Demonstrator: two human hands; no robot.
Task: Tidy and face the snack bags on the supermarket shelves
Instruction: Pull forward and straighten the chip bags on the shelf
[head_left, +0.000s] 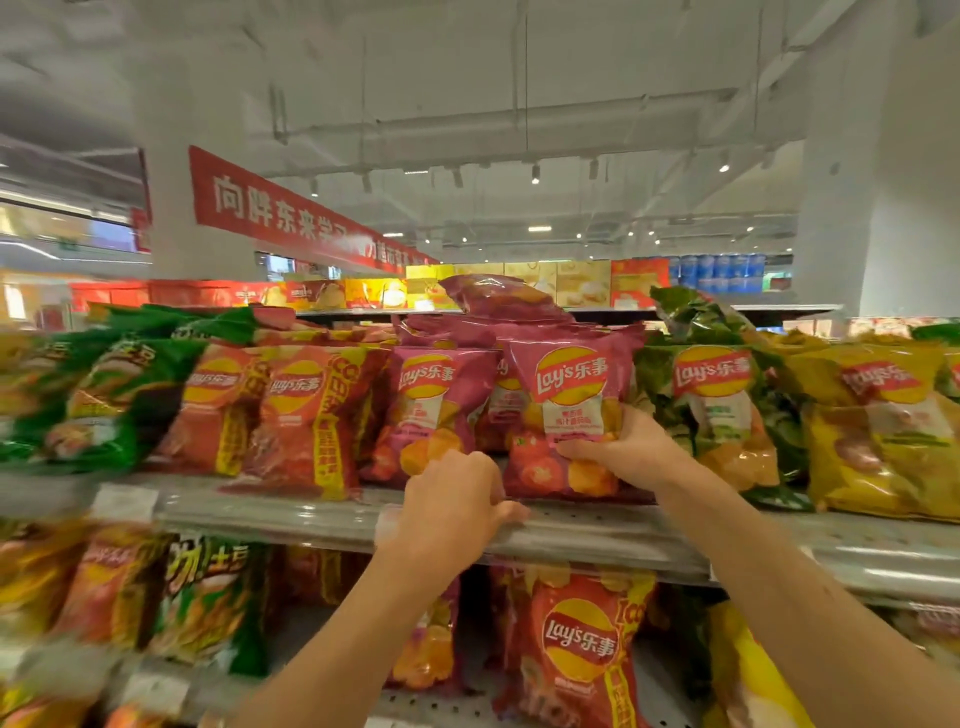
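A pink chip bag (569, 384) stands upright at the front of the top shelf (597, 535). My right hand (621, 447) grips its lower right part, fingers curled into the front. A second pink bag (431, 400) stands just left of it. My left hand (457, 501) is at that bag's bottom edge, fingers curled over the shelf lip; whether it pinches the bag is hidden. More pink bags (498, 301) lie loosely piled behind.
On the top shelf, red bags (291, 415) and green bags (104, 400) stand to the left, a dark green bag (711, 395) and yellow bags (883, 431) to the right. The lower shelf holds a red bag (576, 644) and others. Boxed goods line a far shelf.
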